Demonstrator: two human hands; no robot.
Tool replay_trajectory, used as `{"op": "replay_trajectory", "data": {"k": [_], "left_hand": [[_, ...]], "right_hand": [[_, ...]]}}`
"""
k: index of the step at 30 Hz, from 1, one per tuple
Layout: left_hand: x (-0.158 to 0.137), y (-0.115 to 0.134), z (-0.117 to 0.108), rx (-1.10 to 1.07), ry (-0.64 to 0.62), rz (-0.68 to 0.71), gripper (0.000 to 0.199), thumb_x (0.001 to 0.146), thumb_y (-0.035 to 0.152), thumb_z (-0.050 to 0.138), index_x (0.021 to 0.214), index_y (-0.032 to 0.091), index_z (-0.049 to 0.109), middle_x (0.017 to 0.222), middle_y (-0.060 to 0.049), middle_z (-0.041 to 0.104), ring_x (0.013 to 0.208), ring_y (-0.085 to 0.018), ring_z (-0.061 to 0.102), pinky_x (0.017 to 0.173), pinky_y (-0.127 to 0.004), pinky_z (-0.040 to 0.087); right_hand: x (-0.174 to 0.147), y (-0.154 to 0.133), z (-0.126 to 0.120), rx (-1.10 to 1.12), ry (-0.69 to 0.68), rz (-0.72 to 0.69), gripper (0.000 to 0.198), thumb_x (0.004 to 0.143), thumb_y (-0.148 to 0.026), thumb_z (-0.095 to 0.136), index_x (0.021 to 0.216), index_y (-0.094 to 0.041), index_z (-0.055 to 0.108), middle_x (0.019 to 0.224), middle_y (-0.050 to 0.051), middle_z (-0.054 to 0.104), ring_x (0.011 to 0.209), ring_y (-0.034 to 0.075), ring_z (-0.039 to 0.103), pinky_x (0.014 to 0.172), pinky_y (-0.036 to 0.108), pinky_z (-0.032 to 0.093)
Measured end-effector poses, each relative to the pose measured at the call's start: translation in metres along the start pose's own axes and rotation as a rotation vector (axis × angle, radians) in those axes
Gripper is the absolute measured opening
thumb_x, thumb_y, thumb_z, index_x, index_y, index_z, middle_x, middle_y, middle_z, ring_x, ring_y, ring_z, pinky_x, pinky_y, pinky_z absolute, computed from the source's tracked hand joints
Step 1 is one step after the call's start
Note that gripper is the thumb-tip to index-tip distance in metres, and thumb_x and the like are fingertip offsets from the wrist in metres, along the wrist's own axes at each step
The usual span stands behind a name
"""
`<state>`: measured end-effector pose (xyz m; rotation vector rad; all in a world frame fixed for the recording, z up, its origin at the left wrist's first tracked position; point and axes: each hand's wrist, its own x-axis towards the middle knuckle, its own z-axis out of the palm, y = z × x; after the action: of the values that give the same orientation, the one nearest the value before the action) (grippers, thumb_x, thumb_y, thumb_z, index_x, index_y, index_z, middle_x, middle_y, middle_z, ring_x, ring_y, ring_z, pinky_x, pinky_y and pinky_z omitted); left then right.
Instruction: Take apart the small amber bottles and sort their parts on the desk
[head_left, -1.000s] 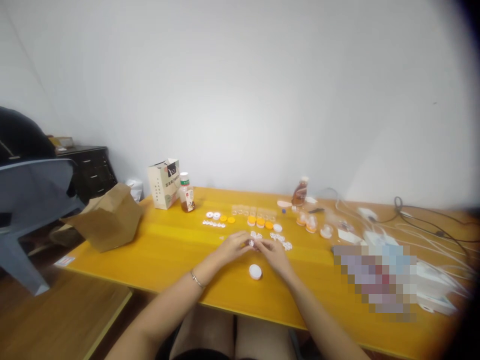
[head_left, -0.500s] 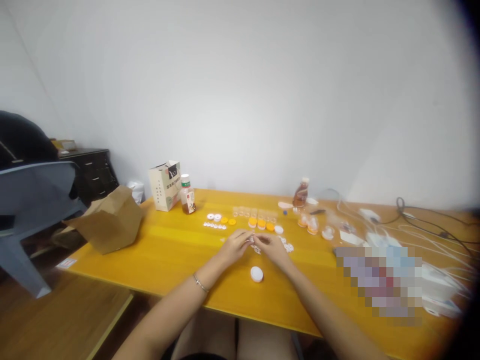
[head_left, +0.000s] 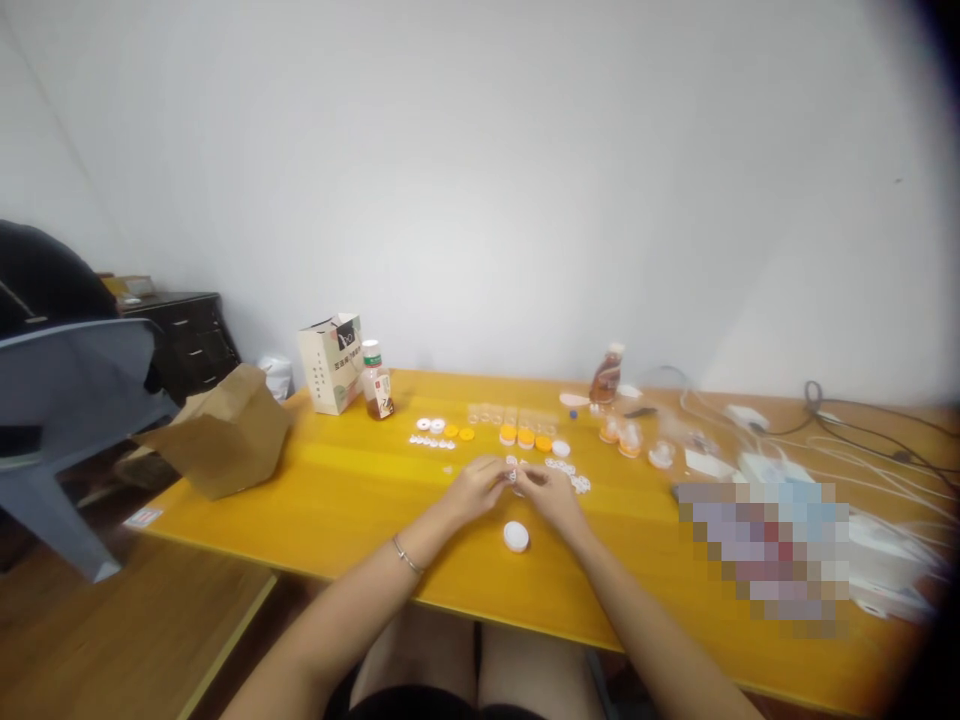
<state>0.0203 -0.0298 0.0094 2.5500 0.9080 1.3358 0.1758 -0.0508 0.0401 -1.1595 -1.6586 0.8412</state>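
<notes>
1. White piece (head_left: 513,477) sits above our yellow table (head_left: 337,515).
2. Our left hand (head_left: 478,487) and right hand (head_left: 553,494) pinch it between them.
3. Nearer us lies a round white cap (head_left: 516,536).
4. Small white bits (head_left: 580,484) lie just beside our right hand.

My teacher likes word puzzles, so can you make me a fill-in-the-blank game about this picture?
The bracelet is on the person's ____ side.
The left hand and right hand meet at a small piece coloured ____.
The bottle beside the printed bag has a white cap above a band coloured ____.
The paper bag nearest the chair is coloured ____.
Missing words: left, white, green, brown.
</notes>
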Motion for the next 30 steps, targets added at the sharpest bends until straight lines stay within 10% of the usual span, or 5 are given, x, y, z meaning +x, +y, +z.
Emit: {"op": "replay_trajectory", "data": {"k": [30], "left_hand": [[0.005, -0.001, -0.003, -0.25, 0.037, -0.204, 0.018, 0.081, 0.022, 0.051, 0.097, 0.016, 0.056, 0.087, -0.004, 0.066, 0.079, -0.013, 0.062, 0.075, -0.023, 0.049]], "right_hand": [[0.011, 0.011, -0.002, 0.206, 0.009, 0.039, 0.028, 0.066, -0.045, 0.061, 0.067, -0.019, 0.051, 0.056, 0.0, 0.061, 0.052, 0.014, 0.057, 0.053, 0.026, 0.044]]}}
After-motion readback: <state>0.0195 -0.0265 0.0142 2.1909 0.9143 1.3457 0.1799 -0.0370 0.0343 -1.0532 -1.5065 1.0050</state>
